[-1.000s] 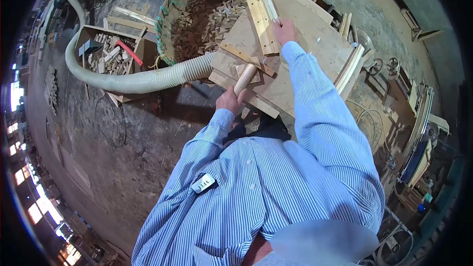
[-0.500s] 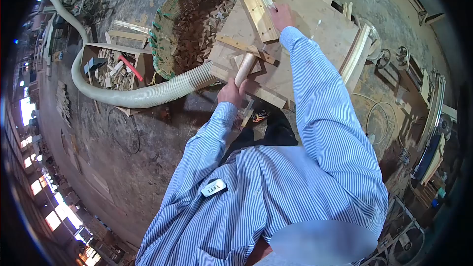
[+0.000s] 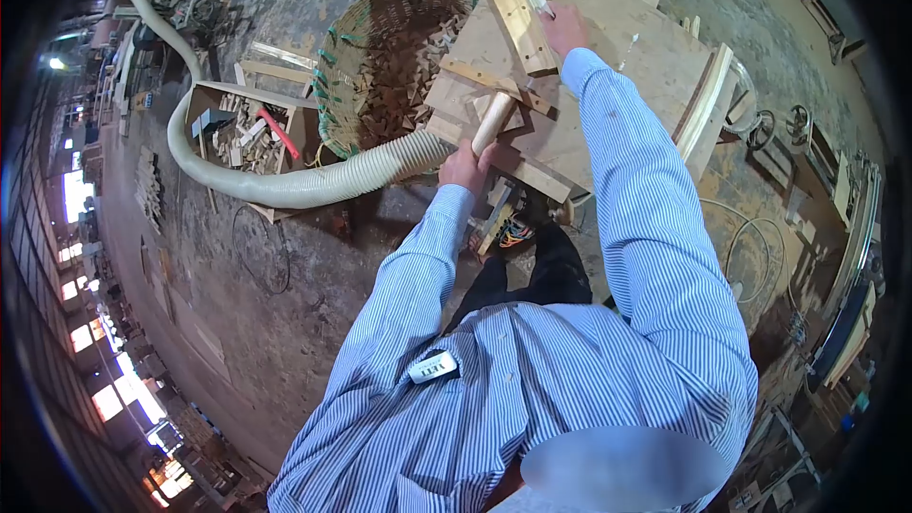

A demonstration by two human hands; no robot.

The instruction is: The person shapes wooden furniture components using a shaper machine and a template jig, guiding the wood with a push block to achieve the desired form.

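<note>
My left hand [image 3: 464,169] is wrapped around one wooden handle [image 3: 493,123] on the plywood table [image 3: 646,66]. My right hand [image 3: 564,30] presses a long wooden strip [image 3: 513,5] there, fingers narrow. Beyond, one wicker basket [image 3: 334,85] holds wood offcuts, one hose [image 3: 285,185] crosses the concrete floor, and one box [image 3: 242,128] holds scraps.

A plywood bench [image 3: 617,66] carries a long slat [image 3: 513,5] along its far left edge and short battens [image 3: 484,85] near its front left corner, while a basket [image 3: 380,57] and hose [image 3: 285,185] lie on the floor [image 3: 285,323].
</note>
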